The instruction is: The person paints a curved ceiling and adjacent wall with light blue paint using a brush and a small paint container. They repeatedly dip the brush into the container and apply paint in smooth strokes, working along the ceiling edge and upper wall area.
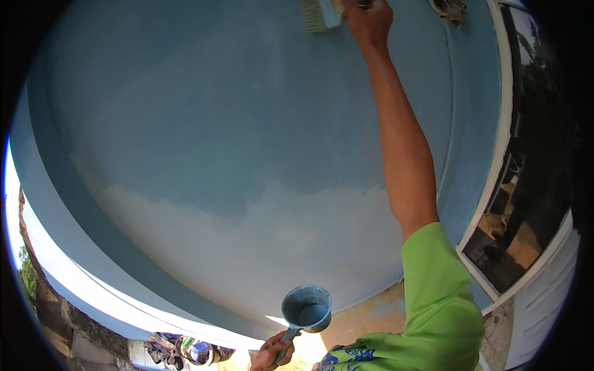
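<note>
My right hand (371,21) is raised at the top of the view and grips a wide paintbrush (328,14). The brush's pale bristles (313,16) point left at the wall (222,120), apparently against it. Darker blue paint covers the upper wall; lower down the surface is pale and whitish, with a ragged border between them. Down at the bottom, my left hand (274,351) holds a blue plastic dipper (306,308) by its handle. Some blue paint (311,315) lies inside the dipper.
A white-framed glass window (524,185) is on the right, above a white panel (538,306). Beside it a thin conduit (448,116) runs down the wall from an electrical fitting (450,10). A bucket (197,351) with dark cloth or plastic stands at lower left. Paint marks the tiled floor (371,313).
</note>
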Available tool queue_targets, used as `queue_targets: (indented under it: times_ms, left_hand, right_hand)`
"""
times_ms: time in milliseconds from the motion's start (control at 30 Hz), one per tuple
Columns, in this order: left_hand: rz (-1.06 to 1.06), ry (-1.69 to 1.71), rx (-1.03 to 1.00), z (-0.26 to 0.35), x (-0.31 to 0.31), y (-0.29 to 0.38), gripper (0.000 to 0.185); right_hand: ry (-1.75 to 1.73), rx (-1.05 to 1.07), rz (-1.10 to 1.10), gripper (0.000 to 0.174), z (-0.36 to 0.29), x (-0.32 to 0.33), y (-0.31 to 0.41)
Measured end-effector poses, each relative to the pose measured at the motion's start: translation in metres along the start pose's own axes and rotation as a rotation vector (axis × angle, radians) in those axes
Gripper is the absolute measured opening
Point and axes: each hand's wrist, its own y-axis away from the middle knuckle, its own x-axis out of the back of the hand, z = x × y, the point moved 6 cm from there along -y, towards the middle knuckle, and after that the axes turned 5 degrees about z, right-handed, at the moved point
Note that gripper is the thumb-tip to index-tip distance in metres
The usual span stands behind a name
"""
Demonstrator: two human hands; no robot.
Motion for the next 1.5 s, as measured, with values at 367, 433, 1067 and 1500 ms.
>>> queue_targets:
  times_ms: [367, 433, 1067, 1500]
  left_hand:
    - [0.081, -0.107, 0.097, -0.007, -0.013, -0.033, 0.063]
    - [0.058, -0.08, 0.081, -0.007, -0.018, -0.037, 0.063]
    - [-0.013, 0.136, -0.001, -0.025, -0.039, -0.056, 0.042]
    - [0.091, -0.161, 0.077, 0.06, -0.069, 0.014, 0.043]
  right_hand:
    - [1.002, 0.197, 0.09, 0.04, 0.113, 0.181, -0.124]
    - [0.831, 0.428, 0.013, 0.028, 0.076, 0.125, -0.089]
    - [0.787, -0.116, 0.318, 0.05, 0.192, 0.298, -0.162]
    - [0.697, 0.577, 0.103, 0.021, 0.008, 0.051, -0.022]
